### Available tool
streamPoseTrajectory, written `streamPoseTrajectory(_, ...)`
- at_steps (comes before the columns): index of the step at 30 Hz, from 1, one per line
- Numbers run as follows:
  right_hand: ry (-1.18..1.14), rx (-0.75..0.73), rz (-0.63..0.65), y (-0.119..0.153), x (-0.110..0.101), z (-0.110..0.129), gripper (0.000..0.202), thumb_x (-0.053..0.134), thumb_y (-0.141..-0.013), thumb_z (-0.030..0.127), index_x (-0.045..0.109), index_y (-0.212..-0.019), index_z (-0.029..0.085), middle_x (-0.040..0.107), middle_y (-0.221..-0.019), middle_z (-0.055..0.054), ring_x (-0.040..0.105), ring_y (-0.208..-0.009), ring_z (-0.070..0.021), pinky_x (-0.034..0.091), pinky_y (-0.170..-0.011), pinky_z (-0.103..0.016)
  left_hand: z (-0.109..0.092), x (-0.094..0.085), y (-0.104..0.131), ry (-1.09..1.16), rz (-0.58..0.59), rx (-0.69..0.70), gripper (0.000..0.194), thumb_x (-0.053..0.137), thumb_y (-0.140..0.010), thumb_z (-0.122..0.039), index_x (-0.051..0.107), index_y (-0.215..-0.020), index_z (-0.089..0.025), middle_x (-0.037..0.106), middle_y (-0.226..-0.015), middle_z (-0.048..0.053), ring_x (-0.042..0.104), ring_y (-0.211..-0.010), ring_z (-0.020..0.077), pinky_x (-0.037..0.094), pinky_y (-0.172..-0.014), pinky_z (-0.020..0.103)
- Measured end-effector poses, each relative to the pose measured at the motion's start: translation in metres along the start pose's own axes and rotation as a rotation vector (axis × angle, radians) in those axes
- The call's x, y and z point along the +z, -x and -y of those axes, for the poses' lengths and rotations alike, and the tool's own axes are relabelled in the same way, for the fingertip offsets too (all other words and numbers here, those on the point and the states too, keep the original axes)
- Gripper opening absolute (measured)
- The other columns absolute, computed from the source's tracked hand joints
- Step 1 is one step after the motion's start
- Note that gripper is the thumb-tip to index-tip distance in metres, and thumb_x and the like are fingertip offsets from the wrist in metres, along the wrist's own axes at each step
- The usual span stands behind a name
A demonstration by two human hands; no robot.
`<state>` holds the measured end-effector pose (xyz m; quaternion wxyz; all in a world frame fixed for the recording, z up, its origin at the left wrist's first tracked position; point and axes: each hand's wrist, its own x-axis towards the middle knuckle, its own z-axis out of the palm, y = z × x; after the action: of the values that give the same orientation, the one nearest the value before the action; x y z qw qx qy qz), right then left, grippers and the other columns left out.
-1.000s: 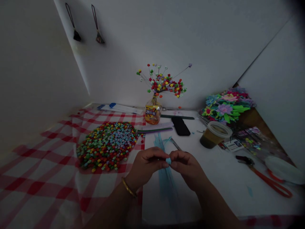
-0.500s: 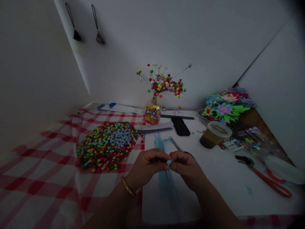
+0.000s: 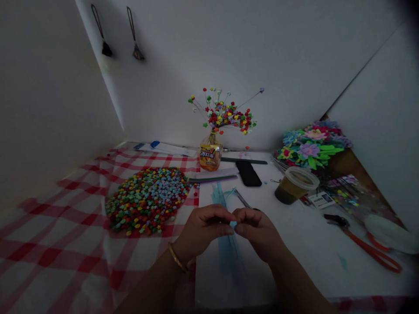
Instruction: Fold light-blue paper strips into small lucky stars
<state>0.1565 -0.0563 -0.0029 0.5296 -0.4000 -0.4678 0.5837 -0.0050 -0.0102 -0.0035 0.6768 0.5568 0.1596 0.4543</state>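
Note:
Between my fingertips is a small light-blue folded paper piece (image 3: 233,224), mostly covered by the fingers. My left hand (image 3: 206,226) pinches it from the left, with a gold bangle at the wrist. From the right, my right hand (image 3: 257,231) pinches the same piece with thumb and forefinger. Below and behind the hands lie long light-blue paper strips (image 3: 225,257) on the white board. Partly hidden behind my right hand is a pair of scissors (image 3: 241,198). Left of my hands, a large heap of multicoloured folded paper stars (image 3: 147,200) lies on the red-checked cloth.
A bottle (image 3: 210,156) with star-tipped stems stands at the back. Nearby are a black phone (image 3: 248,173) and dark green strips (image 3: 214,179). To the right are a plastic tub (image 3: 294,185) of brown liquid, colourful flowers (image 3: 310,144) and pliers with a red strap (image 3: 369,248).
Almost nothing differs. My fingers have shifted slightly around the blue paper piece, which both hands still hold at the same spot.

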Motion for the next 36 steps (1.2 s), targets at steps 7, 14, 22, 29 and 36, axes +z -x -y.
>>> streamPoseTrajectory(7, -0.036, -0.040, 0.016, -0.0001, -0.0008, -0.0034, 0.016, 0.076, -0.066, 0.027, 0.064, -0.064, 0.017, 0.053, -0.062, 0.003, 0.046, -0.062, -0.0108, 0.037, -0.061, -0.024, 0.0009, -0.0007, 0.0004, 0.064, 0.013, -0.051, 0.022, 0.081, -0.057, -0.012, 0.076, -0.078, -0.018, 0.063, -0.071, 0.002, 0.057, -0.065, 0.0113, 0.045, -0.058, 0.021)
streamPoseTrajectory(14, -0.014, -0.060, -0.016, -0.0009, 0.0005, -0.0022, 0.011, 0.076, -0.068, 0.029, 0.071, -0.071, 0.020, 0.059, -0.069, 0.001, 0.049, -0.067, -0.0120, 0.039, -0.064, -0.026, 0.0043, -0.0028, -0.0004, 0.014, -0.015, 0.079, 0.017, 0.078, -0.063, -0.011, 0.076, -0.078, -0.019, 0.061, -0.074, 0.002, 0.057, -0.069, 0.0112, 0.046, -0.060, 0.021)
streamPoseTrajectory(22, 0.021, -0.144, 0.041, -0.0011, -0.0003, -0.0060, 0.008, 0.070, -0.076, 0.031, 0.073, -0.075, 0.023, 0.057, -0.070, 0.001, 0.048, -0.069, -0.0123, 0.039, -0.065, -0.027, 0.0042, -0.0001, -0.0014, 0.054, -0.045, 0.086, 0.014, 0.079, -0.062, -0.017, 0.075, -0.076, -0.018, 0.058, -0.071, 0.002, 0.057, -0.066, 0.0114, 0.047, -0.059, 0.022)
streamPoseTrajectory(29, 0.011, -0.112, 0.019, -0.0008, 0.0012, -0.0051, 0.006, 0.073, -0.072, 0.028, 0.072, -0.073, 0.022, 0.056, -0.069, 0.001, 0.047, -0.067, -0.0119, 0.038, -0.063, -0.026, 0.0044, 0.0003, -0.0010, 0.054, -0.047, 0.097, 0.015, 0.079, -0.063, -0.016, 0.075, -0.078, -0.019, 0.059, -0.073, 0.002, 0.056, -0.068, 0.0112, 0.046, -0.059, 0.021)
streamPoseTrajectory(36, 0.021, -0.073, -0.027, -0.0006, 0.0022, -0.0031, 0.012, 0.075, -0.068, 0.031, 0.070, -0.068, 0.021, 0.057, -0.068, 0.000, 0.047, -0.066, -0.0136, 0.040, -0.062, -0.027, 0.0013, 0.0012, 0.0000, 0.027, -0.039, 0.057, 0.016, 0.080, -0.060, -0.015, 0.075, -0.076, -0.018, 0.058, -0.072, 0.002, 0.055, -0.067, 0.0119, 0.044, -0.058, 0.022)
